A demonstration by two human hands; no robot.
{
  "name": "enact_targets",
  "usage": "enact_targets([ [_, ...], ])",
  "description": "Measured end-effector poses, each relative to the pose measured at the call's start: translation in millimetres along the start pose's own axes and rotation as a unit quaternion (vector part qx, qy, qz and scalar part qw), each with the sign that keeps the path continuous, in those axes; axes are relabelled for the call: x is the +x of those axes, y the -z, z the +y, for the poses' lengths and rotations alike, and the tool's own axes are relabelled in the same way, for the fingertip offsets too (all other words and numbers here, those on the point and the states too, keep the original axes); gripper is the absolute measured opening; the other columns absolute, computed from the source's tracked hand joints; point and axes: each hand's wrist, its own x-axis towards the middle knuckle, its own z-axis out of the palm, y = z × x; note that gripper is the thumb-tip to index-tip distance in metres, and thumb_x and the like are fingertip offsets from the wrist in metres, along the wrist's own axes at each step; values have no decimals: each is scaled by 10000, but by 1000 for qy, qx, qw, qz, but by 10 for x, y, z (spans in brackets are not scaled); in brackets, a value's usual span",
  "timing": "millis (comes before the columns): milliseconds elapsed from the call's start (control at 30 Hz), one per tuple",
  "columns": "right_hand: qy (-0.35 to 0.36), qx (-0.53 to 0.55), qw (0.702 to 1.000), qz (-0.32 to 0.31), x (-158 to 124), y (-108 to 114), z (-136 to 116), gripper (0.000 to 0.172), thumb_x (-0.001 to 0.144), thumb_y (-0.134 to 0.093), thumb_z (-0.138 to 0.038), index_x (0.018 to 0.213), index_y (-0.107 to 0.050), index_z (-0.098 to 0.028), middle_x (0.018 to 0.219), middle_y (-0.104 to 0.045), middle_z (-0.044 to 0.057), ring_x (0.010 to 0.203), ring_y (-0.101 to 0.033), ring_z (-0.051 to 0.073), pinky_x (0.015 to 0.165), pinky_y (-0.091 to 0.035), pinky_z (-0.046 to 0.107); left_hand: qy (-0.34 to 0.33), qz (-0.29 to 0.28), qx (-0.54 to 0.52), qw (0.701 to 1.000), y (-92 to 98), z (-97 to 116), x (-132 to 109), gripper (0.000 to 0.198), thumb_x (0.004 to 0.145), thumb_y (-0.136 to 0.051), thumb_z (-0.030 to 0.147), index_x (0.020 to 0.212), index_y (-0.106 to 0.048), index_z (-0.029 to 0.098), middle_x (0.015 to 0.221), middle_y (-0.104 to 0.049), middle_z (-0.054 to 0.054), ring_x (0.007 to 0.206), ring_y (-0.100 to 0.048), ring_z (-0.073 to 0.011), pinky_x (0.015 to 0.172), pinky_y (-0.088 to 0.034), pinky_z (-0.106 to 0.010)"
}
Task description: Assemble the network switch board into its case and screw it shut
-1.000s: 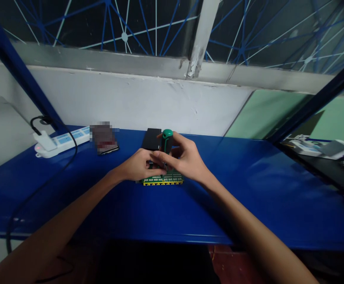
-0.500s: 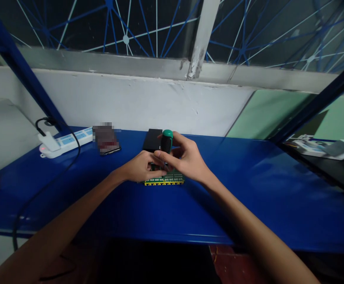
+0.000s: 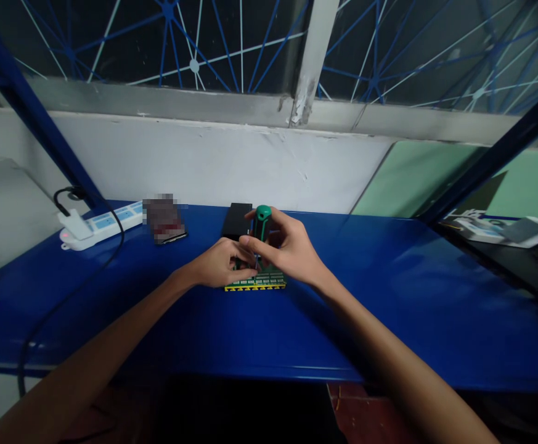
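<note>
My right hand (image 3: 291,245) grips a screwdriver (image 3: 262,223) with a green and black handle. Its handle points up, and its thin shaft runs down toward a green circuit board (image 3: 269,279). Along the board's near side runs a yellow edge, and rows of small pale labelled blocks sit just behind it. My left hand (image 3: 217,262) is closed low over the board's left part, with thumb and fingers close to the shaft. What lies between those fingers is hidden. Both hands cover much of the board.
A black box (image 3: 237,220) stands just behind my hands on the blue table (image 3: 195,339). Farther left are a blurred-out dark item (image 3: 166,222) and a white power strip (image 3: 106,227) with a black cable (image 3: 79,283). Papers (image 3: 518,231) lie far right.
The screwdriver handle has tipped slightly toward me, showing more of its end cap. My hands stay at the same place on the board. The view has shifted a little.
</note>
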Motion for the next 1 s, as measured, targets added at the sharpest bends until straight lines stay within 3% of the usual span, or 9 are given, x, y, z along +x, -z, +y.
enact_targets([
  [233, 27, 7, 1000, 6, -4, 15, -21, 375, 797, -673, -429, 1080, -605, -192, 804, -616, 6, 648, -533, 127, 609, -435, 283, 27, 4, -5, 1000, -10, -30, -6, 167, 813, -664, 283, 739, -732, 150, 568, -622, 0, 507, -485, -88, 513, -392, -242],
  [433, 19, 12, 1000, -14, -5, 12, -42, 363, 801, -668, -430, 1057, -611, -180, 783, -611, 3, 656, -549, 133, 599, -436, 279, 17, -8, -4, 1000, -31, -55, -18, 141, 790, -621, 214, 741, -736, 148, 586, -632, -7, 497, -474, -84, 496, -383, -228],
  [633, 25, 3, 1000, -13, -8, -7, -21, 327, 807, -670, -402, 1040, -618, -178, 724, -575, -24, 586, -517, 108, 559, -409, 265, 70, 2, -20, 997, -38, -79, -22, 152, 774, -696, 280, 743, -746, 139, 566, -626, -1, 505, -486, -85, 489, -373, -213],
  [1000, 12, 12, 1000, -11, -21, -13, -65, 349, 811, -662, -438, 1037, -620, -174, 728, -591, -13, 578, -526, 110, 544, -421, 260, 25, -16, -11, 1000, -47, -103, -22, 141, 812, -655, 252, 777, -742, 147, 585, -621, 0, 514, -479, -85, 524, -400, -227],
])
